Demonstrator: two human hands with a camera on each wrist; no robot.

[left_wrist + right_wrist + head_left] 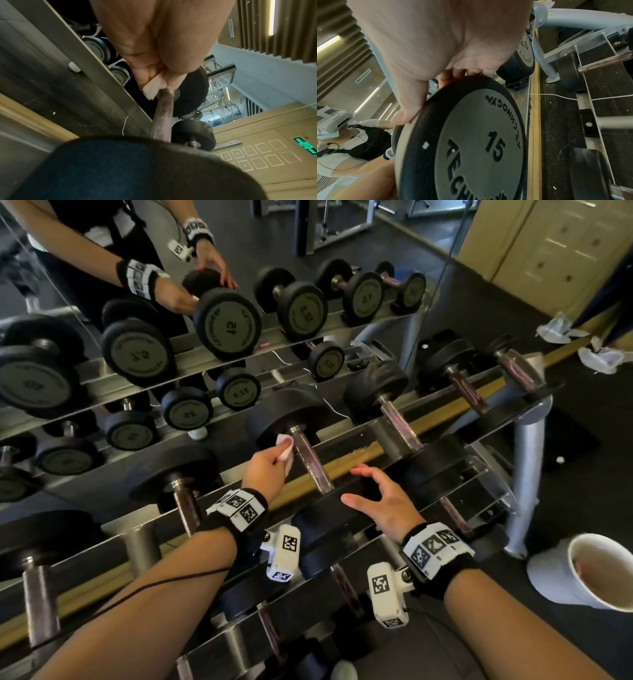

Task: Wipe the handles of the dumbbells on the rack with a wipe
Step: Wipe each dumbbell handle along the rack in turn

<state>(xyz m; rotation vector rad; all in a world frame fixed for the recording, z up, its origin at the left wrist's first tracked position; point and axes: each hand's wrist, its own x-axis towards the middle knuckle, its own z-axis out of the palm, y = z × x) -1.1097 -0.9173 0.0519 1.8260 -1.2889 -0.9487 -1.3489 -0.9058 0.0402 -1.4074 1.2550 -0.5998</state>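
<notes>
In the head view a black dumbbell lies on the rack's upper tier, its worn metal handle (313, 463) running away from me to the far head (287, 412). My left hand (286, 448) pinches a pale pink wipe (287, 461) and presses it on the far end of the handle, close to the far head. The left wrist view shows the wipe (152, 88) folded between thumb and fingers of the left hand (159, 82), on top of the handle (163, 115). My right hand (356, 486) cups the near head (325, 515), marked 15 (479, 142); thumb and fingers of the right hand (428, 97) curl over its rim.
More dumbbells lie on either side, with handles at left (186, 508) and right (400, 422), and a lower tier sits below my wrists. A mirror behind the rack reflects everything. A white bin (548, 573) stands on the floor at right, and crumpled white material (599, 357) lies beyond.
</notes>
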